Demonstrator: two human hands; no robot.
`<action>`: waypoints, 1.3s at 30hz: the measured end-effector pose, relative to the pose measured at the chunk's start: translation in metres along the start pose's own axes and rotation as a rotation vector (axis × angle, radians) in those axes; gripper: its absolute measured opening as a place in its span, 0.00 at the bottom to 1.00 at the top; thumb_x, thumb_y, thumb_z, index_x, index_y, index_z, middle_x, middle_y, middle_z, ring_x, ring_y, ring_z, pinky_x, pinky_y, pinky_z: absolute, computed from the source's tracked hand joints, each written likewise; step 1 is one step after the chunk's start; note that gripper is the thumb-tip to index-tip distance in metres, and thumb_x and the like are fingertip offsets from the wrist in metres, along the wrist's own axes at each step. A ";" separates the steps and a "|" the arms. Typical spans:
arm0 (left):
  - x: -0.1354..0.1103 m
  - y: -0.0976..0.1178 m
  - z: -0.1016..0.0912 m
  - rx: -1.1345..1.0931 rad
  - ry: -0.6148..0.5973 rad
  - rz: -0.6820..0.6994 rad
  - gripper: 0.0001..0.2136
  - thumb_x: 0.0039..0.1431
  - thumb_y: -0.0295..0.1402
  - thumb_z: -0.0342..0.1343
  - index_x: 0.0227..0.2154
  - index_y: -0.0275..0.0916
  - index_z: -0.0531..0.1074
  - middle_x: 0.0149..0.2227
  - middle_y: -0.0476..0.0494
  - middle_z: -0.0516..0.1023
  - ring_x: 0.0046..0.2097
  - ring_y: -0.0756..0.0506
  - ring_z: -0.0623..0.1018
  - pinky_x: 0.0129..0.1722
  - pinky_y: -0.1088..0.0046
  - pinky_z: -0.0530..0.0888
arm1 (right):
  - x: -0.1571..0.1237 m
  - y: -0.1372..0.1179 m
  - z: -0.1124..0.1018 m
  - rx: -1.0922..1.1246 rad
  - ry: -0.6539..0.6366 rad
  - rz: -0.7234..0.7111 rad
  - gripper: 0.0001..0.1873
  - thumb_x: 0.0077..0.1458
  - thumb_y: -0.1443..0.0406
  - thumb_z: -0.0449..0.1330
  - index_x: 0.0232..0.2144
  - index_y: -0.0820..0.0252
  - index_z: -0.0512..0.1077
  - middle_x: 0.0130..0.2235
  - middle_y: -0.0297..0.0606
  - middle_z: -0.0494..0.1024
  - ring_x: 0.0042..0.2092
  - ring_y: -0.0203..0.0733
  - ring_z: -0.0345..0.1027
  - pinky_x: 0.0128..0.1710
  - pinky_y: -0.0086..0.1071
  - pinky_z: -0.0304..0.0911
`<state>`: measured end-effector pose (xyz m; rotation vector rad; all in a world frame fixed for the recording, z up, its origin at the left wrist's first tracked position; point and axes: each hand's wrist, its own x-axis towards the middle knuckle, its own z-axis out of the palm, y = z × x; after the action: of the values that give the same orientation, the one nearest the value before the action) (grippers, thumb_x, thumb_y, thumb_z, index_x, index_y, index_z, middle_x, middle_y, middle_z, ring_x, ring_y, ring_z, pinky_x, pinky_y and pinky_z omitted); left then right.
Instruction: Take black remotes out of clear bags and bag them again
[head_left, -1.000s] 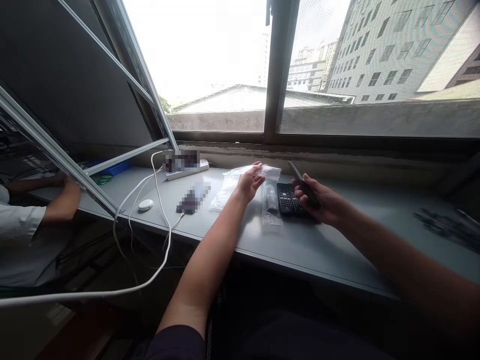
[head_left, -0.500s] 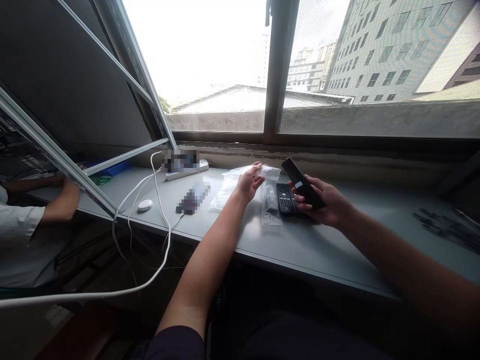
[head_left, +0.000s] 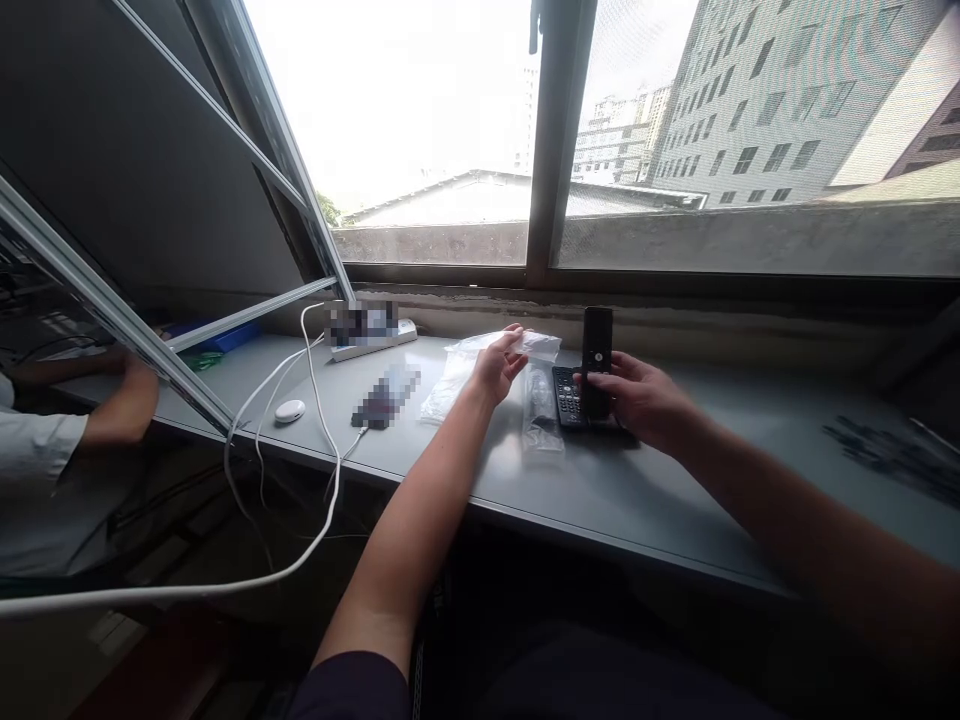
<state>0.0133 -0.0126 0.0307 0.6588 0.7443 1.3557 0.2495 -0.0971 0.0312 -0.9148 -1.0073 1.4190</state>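
My right hand (head_left: 646,396) grips a black remote control (head_left: 598,335) and holds it upright above the table, with a round light button facing me. Thumb and fingers of my left hand (head_left: 498,370) are closed on the edge of a clear plastic bag (head_left: 541,346). Under that hand lie more thin clear bags (head_left: 445,388) in a loose pile. Between my hands is a clear bag (head_left: 541,425) lying flat; its contents are hard to make out. Black remotes with many buttons (head_left: 568,402) lie on the table, partly hidden by my right hand.
On the grey table (head_left: 517,480) are a blurred-out phone-like object (head_left: 386,398) on a cable, a round white object (head_left: 290,411) and a power strip (head_left: 375,340). A white cable (head_left: 335,490) loops across the edge. Dark items (head_left: 896,455) lie right. A person's arm (head_left: 124,400) is left.
My right hand has turned the remote from its tilted back, with a white label, to an upright position showing its button side. My left hand stays on the bag.
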 end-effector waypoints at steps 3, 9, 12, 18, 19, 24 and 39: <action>-0.003 0.001 0.002 0.006 0.002 -0.005 0.14 0.70 0.28 0.66 0.56 0.40 0.83 0.53 0.41 0.87 0.34 0.55 0.80 0.33 0.83 0.75 | -0.003 0.002 0.002 -0.157 0.055 -0.248 0.26 0.46 0.64 0.87 0.47 0.53 0.84 0.44 0.36 0.89 0.48 0.44 0.85 0.52 0.35 0.83; 0.000 0.000 0.000 0.010 -0.004 -0.002 0.16 0.67 0.29 0.69 0.56 0.42 0.82 0.52 0.42 0.87 0.33 0.55 0.79 0.32 0.83 0.75 | -0.010 -0.001 0.007 -0.402 0.036 -0.546 0.17 0.52 0.56 0.85 0.41 0.49 0.86 0.49 0.39 0.88 0.64 0.55 0.79 0.67 0.49 0.76; 0.002 0.000 0.000 0.006 -0.004 -0.002 0.15 0.67 0.29 0.68 0.56 0.41 0.82 0.51 0.42 0.87 0.32 0.56 0.79 0.31 0.84 0.75 | -0.008 0.002 0.004 -0.433 0.004 -0.601 0.14 0.56 0.54 0.83 0.41 0.48 0.87 0.52 0.41 0.88 0.69 0.56 0.75 0.76 0.54 0.64; 0.002 -0.001 -0.001 0.005 0.000 -0.007 0.18 0.65 0.30 0.71 0.57 0.43 0.82 0.51 0.42 0.88 0.33 0.55 0.80 0.32 0.83 0.75 | -0.010 -0.001 0.008 -0.401 0.000 -0.591 0.14 0.54 0.56 0.84 0.40 0.48 0.86 0.52 0.42 0.87 0.70 0.59 0.73 0.73 0.55 0.70; 0.002 -0.001 -0.001 0.006 -0.001 -0.005 0.18 0.65 0.30 0.71 0.57 0.42 0.82 0.51 0.42 0.88 0.33 0.55 0.80 0.32 0.83 0.75 | -0.012 -0.002 0.011 -0.405 0.003 -0.596 0.14 0.54 0.56 0.84 0.39 0.48 0.86 0.51 0.42 0.86 0.69 0.59 0.74 0.72 0.55 0.71; 0.003 -0.001 -0.001 0.000 -0.011 0.002 0.13 0.68 0.29 0.67 0.54 0.40 0.83 0.53 0.41 0.88 0.32 0.56 0.79 0.31 0.83 0.74 | -0.018 -0.002 0.015 -0.473 -0.046 -0.719 0.09 0.59 0.59 0.80 0.41 0.45 0.87 0.51 0.41 0.86 0.68 0.58 0.75 0.74 0.60 0.68; 0.002 0.000 0.000 0.010 -0.004 0.003 0.17 0.68 0.29 0.67 0.58 0.43 0.82 0.56 0.41 0.88 0.36 0.54 0.81 0.31 0.83 0.74 | -0.021 -0.001 0.015 -0.819 0.000 -0.886 0.07 0.63 0.62 0.73 0.40 0.39 0.89 0.50 0.43 0.86 0.58 0.64 0.77 0.66 0.66 0.72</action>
<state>0.0137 -0.0108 0.0307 0.6709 0.7480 1.3534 0.2378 -0.1189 0.0369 -0.8374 -1.7542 0.2347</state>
